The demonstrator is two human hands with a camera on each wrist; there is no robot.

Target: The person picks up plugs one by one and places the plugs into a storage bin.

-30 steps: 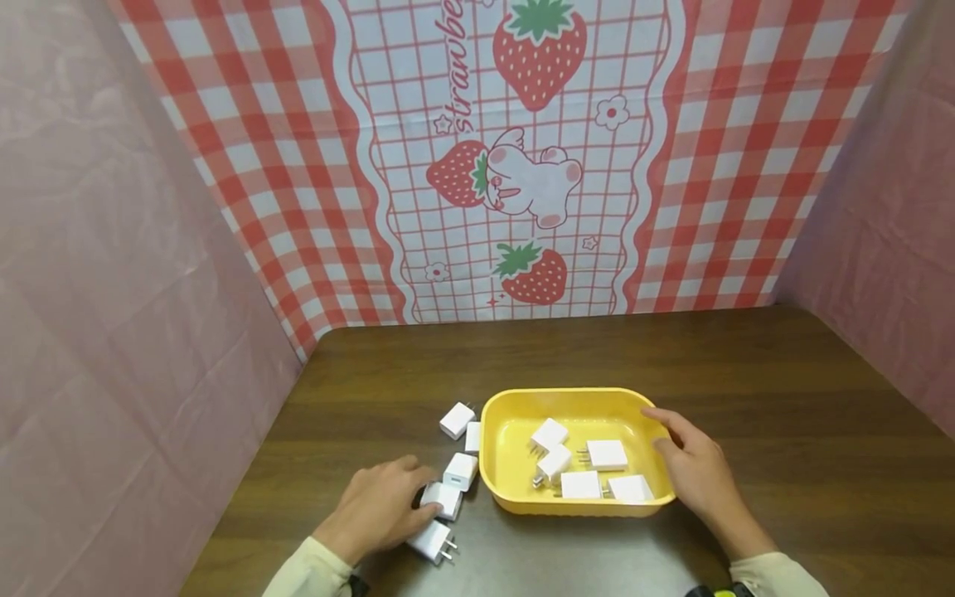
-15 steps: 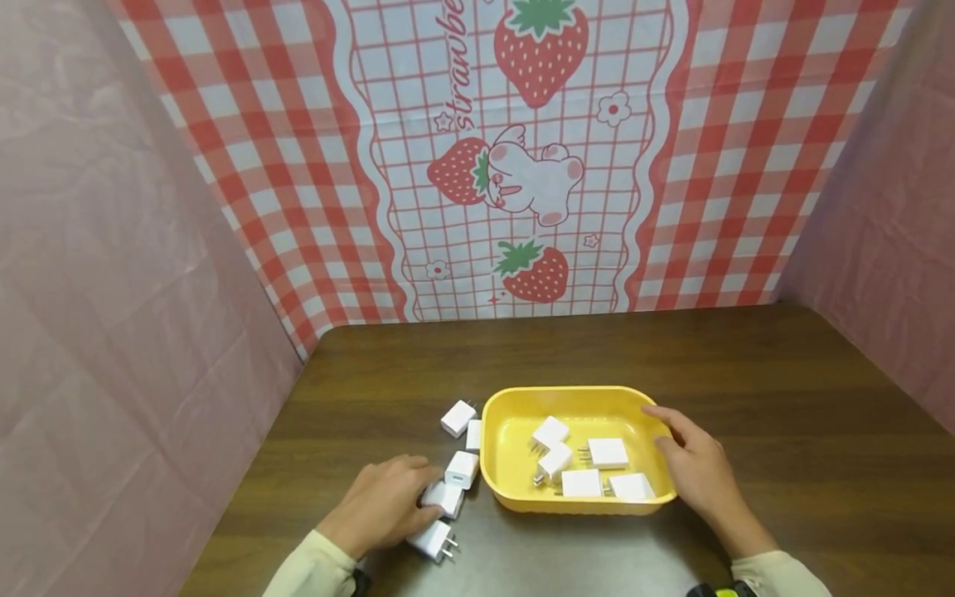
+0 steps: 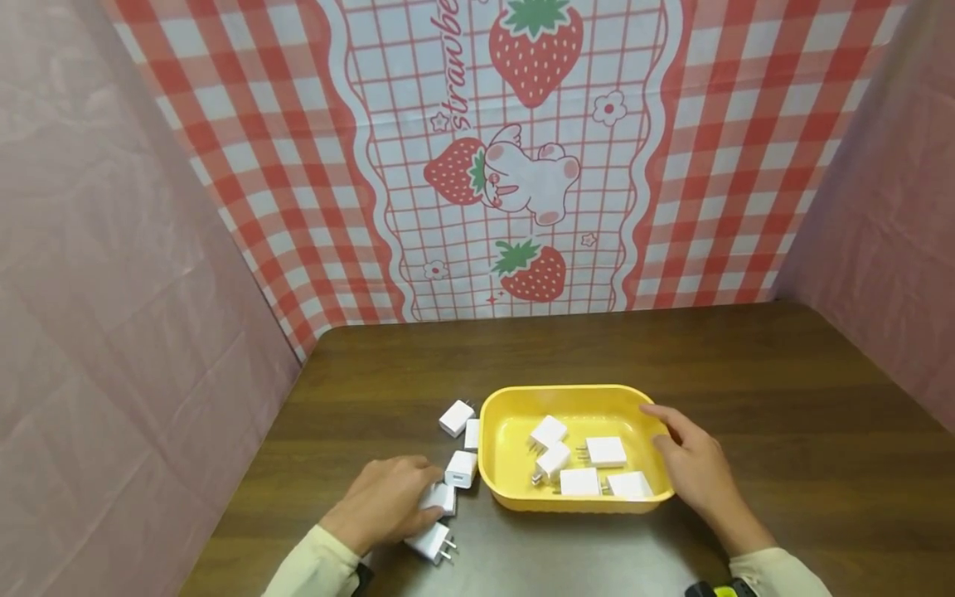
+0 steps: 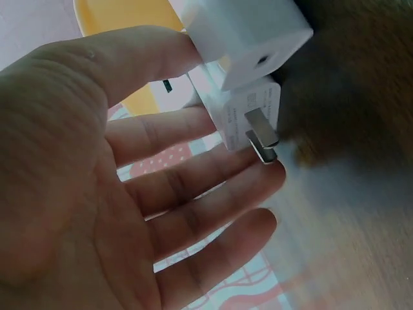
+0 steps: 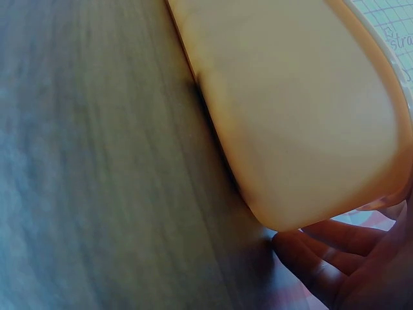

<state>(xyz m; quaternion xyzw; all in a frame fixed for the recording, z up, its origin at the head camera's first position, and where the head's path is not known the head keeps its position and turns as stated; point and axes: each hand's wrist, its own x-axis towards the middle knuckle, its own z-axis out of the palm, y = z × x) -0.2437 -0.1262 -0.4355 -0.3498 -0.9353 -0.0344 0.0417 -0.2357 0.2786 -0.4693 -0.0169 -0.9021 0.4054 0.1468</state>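
My left hand (image 3: 388, 502) pinches a white USB charger (image 3: 440, 498) between thumb and index finger at the table's left. In the left wrist view its two metal prongs (image 4: 261, 132) face the palm, and the other fingers spread loosely. Just below lies another charger (image 3: 429, 543) with prongs to the right; a third charger (image 3: 461, 470) lies above, its port facing forward. My right hand (image 3: 701, 473) holds the right end of a yellow plastic basin (image 3: 574, 503), thumb and index finger at the rim. Its other fingers (image 5: 310, 261) touch the outer wall.
Several white chargers (image 3: 606, 452) lie loose inside the basin. Two more chargers (image 3: 457, 418) sit by its left wall, one partly hidden by the rim. The dark wooden table (image 3: 806, 398) ends at a red checked strawberry cloth (image 3: 283, 207); pink cloth (image 3: 112, 332) hangs on both sides.
The charger at my left hand has shifted slightly left, away from the charger above it. My right hand and the basin stay in place.
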